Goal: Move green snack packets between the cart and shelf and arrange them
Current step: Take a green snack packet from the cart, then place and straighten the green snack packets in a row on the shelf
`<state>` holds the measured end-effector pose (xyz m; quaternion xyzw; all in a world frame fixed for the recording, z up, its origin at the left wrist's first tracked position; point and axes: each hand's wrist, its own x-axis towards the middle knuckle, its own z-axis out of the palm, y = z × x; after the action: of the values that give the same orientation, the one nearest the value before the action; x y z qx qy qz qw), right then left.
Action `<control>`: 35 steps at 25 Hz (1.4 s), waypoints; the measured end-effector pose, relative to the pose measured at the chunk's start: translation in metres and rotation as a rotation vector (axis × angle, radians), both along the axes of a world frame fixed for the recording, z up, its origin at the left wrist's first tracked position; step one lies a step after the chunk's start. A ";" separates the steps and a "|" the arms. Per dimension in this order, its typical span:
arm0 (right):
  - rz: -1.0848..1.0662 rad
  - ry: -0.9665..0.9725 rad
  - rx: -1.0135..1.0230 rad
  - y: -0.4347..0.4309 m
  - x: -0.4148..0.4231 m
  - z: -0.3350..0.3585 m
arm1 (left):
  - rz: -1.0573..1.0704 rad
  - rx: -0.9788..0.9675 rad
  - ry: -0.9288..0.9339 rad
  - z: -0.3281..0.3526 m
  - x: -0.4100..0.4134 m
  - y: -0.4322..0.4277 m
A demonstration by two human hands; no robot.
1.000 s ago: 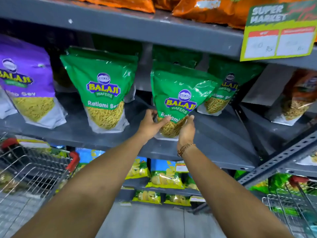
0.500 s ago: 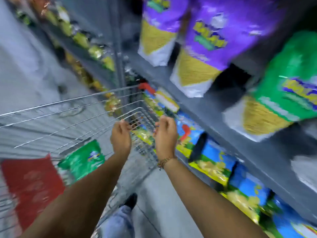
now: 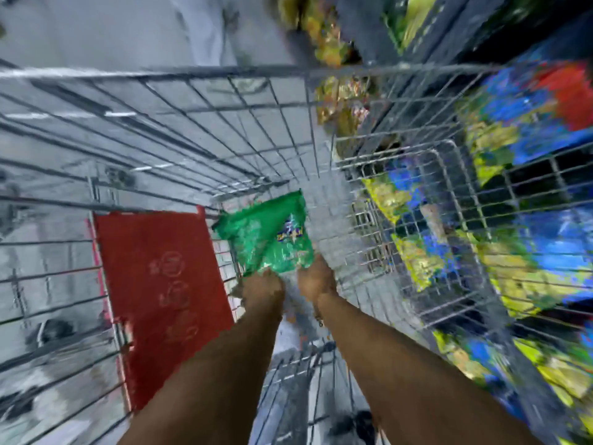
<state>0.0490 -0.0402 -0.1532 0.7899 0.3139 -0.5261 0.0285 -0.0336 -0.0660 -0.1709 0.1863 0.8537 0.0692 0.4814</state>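
Observation:
A green snack packet (image 3: pixel 268 236) lies inside the wire cart (image 3: pixel 192 73), near its bottom, beside a red panel. Both my hands reach down into the cart to the packet's near edge. My left hand (image 3: pixel 263 287) covers its lower left corner, and my right hand (image 3: pixel 316 279) is at its lower right corner. The fingers of both look closed on that edge, though the picture is heavily blurred. The shelf with the other green packets is out of view.
The cart's red panel (image 3: pixel 160 290) lies left of my arms. A smaller wire basket section (image 3: pixel 449 149) is at the right. Beyond it, low shelves hold blue and yellow packets (image 3: pixel 529 226). Grey floor (image 3: pixel 112 27) shows past the cart.
My hands left the green packet on the shelf, swung left over the cart with nothing in them, and have now dropped onto the green packet lying in the cart. The view turned downward.

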 end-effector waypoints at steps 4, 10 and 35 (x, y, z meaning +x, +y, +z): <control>-0.015 -0.106 0.054 0.001 0.023 0.034 | 0.007 0.047 0.019 -0.001 0.007 -0.005; -0.347 -0.099 0.474 -0.021 0.075 0.152 | -0.042 0.482 -0.132 0.131 0.065 0.005; -1.386 -0.839 1.547 -0.529 0.479 0.378 | -1.371 1.149 -0.895 0.407 0.520 -0.416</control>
<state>0.5277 -0.5691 0.2249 0.7140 0.0143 0.2166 -0.6657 0.4863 -0.4818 0.2361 0.7998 0.1390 0.2424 0.5313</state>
